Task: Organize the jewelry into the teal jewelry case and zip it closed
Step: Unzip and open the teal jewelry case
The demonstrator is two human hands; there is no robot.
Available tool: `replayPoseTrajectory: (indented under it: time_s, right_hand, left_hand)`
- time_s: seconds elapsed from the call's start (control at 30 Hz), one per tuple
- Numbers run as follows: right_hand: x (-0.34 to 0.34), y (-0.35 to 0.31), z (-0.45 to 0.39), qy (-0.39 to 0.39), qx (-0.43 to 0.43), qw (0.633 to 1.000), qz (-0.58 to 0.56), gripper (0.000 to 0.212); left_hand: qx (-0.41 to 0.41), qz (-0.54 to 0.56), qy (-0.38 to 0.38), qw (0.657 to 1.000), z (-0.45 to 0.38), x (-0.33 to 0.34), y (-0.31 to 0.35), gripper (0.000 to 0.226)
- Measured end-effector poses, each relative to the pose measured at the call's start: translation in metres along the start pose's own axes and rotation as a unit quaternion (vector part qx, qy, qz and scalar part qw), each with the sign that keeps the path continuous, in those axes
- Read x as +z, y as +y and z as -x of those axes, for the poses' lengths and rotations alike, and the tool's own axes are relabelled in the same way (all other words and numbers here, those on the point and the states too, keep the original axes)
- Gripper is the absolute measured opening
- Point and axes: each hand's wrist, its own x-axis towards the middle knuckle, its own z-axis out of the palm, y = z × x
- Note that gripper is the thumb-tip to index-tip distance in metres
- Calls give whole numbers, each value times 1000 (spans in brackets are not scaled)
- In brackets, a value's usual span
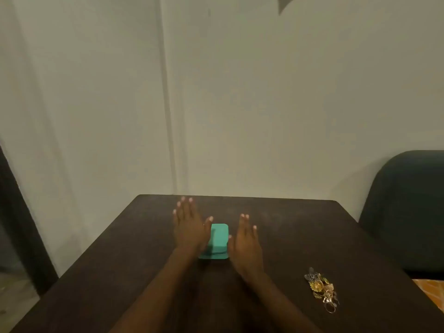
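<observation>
dim, warm-greenish light; soft overall blur; wide-angle bending at edges; faint arm shadows on table [288, 236]

A dark brown table [312, 236] was seen filling the lower half of the view, its far edge set close against a pale wall [264, 104]. A vertical ridge [168, 116] was seen running down the wall to the table's far left corner. A dark teal chair back [408, 207] was placed just beyond the table's right edge. A dark frame [21, 224] was seen leaning along the left side. A patch of orange floor [430, 289] was visible at the lower right.
</observation>
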Motion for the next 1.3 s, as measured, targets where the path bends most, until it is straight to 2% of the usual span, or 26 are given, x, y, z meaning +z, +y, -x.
replayPoseTrajectory:
  time_s: [0.03,0.1,0.2,0.37,0.67,0.8,0.93,1.13,1.2,1.3]
  right_hand:
    - [5,-1,1,-29,39,998,-29,63]
    - [18,-1,4,-71,85,991,-73,64]
    - [40,0,8,-103,118,979,-130,58]
    - [53,2,15,-68,131,968,-205,43]
    - [46,-27,86,-104,166,967,-163,68]
    - [41,-48,126,-151,142,966,-154,74]
    - [41,-50,148,-163,117,973,-113,88]
    - [35,-40,156,-175,114,972,-104,77]
    - [21,-31,155,-132,116,975,-133,65]
    - [-6,-10,139,36,115,972,-203,31]
  left_hand:
    - [-68,32,-47,996,1,5,-4,77]
    - [-130,62,-117,983,3,19,-12,76]
    - [-120,86,-183,972,3,38,-18,66]
    - [-93,122,-170,973,5,40,-15,51]
    - [-81,177,-151,969,16,43,-4,62]
    - [-22,188,-181,965,30,44,11,54]
    - [16,196,-204,959,43,50,18,44]
    - [-6,223,-186,957,54,49,17,43]
    - [-11,229,-179,957,56,50,17,43]
    - [-21,234,-149,961,60,53,17,43]
